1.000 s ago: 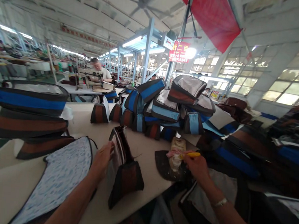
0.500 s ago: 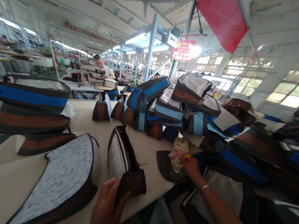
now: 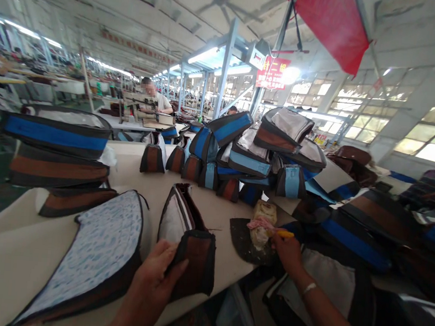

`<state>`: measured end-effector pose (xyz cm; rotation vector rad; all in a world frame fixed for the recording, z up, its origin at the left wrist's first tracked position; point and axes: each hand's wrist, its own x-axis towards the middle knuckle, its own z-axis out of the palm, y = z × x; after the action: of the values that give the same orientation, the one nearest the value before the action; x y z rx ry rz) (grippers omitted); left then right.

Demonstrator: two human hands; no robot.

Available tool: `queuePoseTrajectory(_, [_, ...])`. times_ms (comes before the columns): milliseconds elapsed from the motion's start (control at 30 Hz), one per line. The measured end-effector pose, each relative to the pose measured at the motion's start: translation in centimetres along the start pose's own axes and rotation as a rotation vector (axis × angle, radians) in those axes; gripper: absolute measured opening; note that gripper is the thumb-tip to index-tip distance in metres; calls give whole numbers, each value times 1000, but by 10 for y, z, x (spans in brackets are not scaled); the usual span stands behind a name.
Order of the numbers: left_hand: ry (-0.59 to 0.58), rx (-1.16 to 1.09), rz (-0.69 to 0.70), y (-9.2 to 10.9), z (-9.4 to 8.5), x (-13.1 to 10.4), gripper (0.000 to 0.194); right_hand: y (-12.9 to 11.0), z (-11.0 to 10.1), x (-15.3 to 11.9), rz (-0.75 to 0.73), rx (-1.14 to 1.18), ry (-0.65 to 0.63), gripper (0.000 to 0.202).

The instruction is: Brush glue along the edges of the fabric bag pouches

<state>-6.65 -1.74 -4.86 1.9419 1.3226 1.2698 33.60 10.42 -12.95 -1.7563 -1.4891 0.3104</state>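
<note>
My left hand grips the near end of a brown-and-black fabric bag piece, thumb on its outer side. The piece stands on the table with its pale lining and brown inner side showing. My right hand is closed round a yellow-handled tool; its working end is hidden. Just beyond that hand lies a yellowish, smeared container with a pink cloth round it. Beneath it is a dark, speckled pad. A blue-and-white patterned bag piece lies left of my left hand.
Blue and brown bag pieces are stacked on the left. A larger heap of them fills the table's far side, and more lie to the right. Below the table edge is a translucent bin. A person sits at a sewing machine beyond.
My left hand has raised and tilted the near end of the brown-and-black bag piece, so its brown end panel shows more. My right hand and the yellow handle have shifted slightly right.
</note>
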Motion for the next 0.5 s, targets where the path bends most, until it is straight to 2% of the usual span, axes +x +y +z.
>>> queuePoseTrajectory(67, [-10, -33, -17, 7, -2, 4, 18, -1, 0, 2, 106, -28, 44, 41])
queuePoseTrajectory(133, [-29, -73, -35, 15, -6, 7, 19, -8, -5, 1, 149, -51, 89, 42])
queuePoseTrajectory(233, [-68, -141, -50, 25, -10, 9, 24, -39, -24, -6, 88, -18, 146, 43])
queuePoseTrajectory(300, [-92, -172, -54, 30, -11, 11, 26, -76, -42, -15, -1, 62, 152, 40])
queuePoseTrajectory(367, [-111, -190, -56, 32, -8, 14, 26, -124, -59, -30, -106, 181, 160, 39])
queuePoseTrajectory(433, [-122, -207, -44, 35, -2, 17, 26, -175, -71, -49, -291, 443, 110, 32])
queuePoseTrajectory(500, [-127, -225, -32, 37, 5, 19, 27, -220, -75, -69, -457, 540, 74, 20])
